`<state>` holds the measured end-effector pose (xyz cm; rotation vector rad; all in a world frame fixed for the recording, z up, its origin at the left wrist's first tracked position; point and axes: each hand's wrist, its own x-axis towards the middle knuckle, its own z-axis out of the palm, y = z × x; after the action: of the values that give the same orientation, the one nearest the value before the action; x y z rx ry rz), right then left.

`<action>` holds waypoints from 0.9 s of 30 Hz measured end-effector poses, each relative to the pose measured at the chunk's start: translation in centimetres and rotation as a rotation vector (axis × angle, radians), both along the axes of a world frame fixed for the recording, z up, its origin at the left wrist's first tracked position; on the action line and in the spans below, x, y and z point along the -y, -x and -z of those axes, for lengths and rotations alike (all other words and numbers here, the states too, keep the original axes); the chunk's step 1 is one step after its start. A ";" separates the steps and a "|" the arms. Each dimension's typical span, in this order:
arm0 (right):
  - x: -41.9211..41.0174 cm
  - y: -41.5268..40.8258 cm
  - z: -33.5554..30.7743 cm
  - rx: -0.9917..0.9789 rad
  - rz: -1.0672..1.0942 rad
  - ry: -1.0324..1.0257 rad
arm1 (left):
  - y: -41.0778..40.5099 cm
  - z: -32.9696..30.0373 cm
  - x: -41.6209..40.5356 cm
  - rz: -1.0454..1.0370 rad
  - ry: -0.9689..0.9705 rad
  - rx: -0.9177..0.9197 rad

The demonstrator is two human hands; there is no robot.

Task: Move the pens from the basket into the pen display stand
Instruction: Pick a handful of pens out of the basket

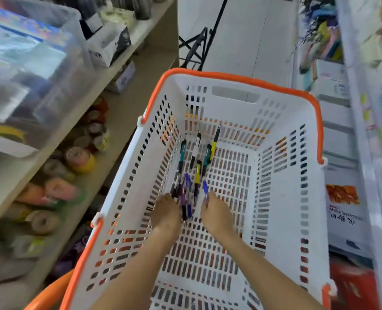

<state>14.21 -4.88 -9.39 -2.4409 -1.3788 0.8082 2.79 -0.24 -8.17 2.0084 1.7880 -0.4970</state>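
Reaching hands (166, 214) (216, 214), pens (194, 171), basket (281, 198)

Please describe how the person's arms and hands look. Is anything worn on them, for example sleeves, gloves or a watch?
Both forearms are bare up to the bottom edge of the picture; no sleeve shows. The left hand and the right hand wear no gloves. No watch, bracelet or ring is visible on either wrist or hand, though the fingertips are partly hidden among the pens.
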 end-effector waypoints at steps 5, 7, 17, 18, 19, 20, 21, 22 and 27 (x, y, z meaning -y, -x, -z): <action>-1.3 1.8 0.0 -0.238 0.191 -0.053 | -0.3 1.4 -0.9 -0.303 0.061 0.253; -1.7 2.6 0.1 -0.305 0.259 -0.038 | -0.2 1.6 -1.3 -0.356 0.078 0.322; -1.4 1.2 -1.1 -0.926 0.349 0.123 | 1.5 0.1 -1.0 -0.708 0.459 0.842; -1.3 1.0 -1.6 -0.926 0.321 0.137 | 1.8 -0.2 -0.6 -0.720 0.510 0.884; -1.1 0.9 -2.3 -0.919 0.293 0.154 | 2.2 -0.7 -0.3 -0.715 0.546 0.905; -0.7 0.8 -3.2 -0.910 0.268 0.164 | 2.5 -1.4 0.0 -0.702 0.578 0.917; -0.5 0.7 -4.1 -0.894 0.249 0.164 | 2.7 -2.1 0.3 -0.683 0.607 0.933; -0.2 0.6 -5.2 -0.876 0.239 0.148 | 2.9 -3.1 0.7 -0.659 0.634 0.961; 2.3 0.6 -11.4 -0.652 0.135 0.035 | 3.0 -8.7 3.0 -0.614 0.675 1.176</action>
<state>13.62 -7.13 1.98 -1.9788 -0.9435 1.4275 -0.16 -3.22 0.49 0.8343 1.1078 0.2477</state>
